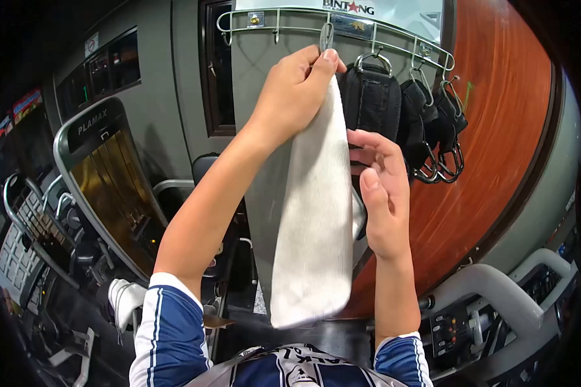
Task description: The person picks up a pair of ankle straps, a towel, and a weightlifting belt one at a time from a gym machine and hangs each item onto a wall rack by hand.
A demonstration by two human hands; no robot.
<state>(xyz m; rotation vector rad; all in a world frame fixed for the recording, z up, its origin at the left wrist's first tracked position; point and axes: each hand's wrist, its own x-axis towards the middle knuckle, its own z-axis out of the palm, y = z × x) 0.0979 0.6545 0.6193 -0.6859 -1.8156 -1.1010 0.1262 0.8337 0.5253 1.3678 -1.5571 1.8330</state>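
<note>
A long white cloth hangs down in front of me, its top narrowing to a grey loop near a hook of the wire rack. My left hand pinches the top of the cloth just below that loop. Whether the loop sits on the hook, I cannot tell. To the right of the cloth, my right hand is raised with its fingers apart and the thumb up, holding nothing. Black straps with metal rings hang from the rack just behind and above my right hand.
More black straps with carabiners hang further right, before a reddish wooden panel. A tall PLAMAX machine stands at left. Grey gym equipment is at lower right. A white shoe-like item lies at lower left.
</note>
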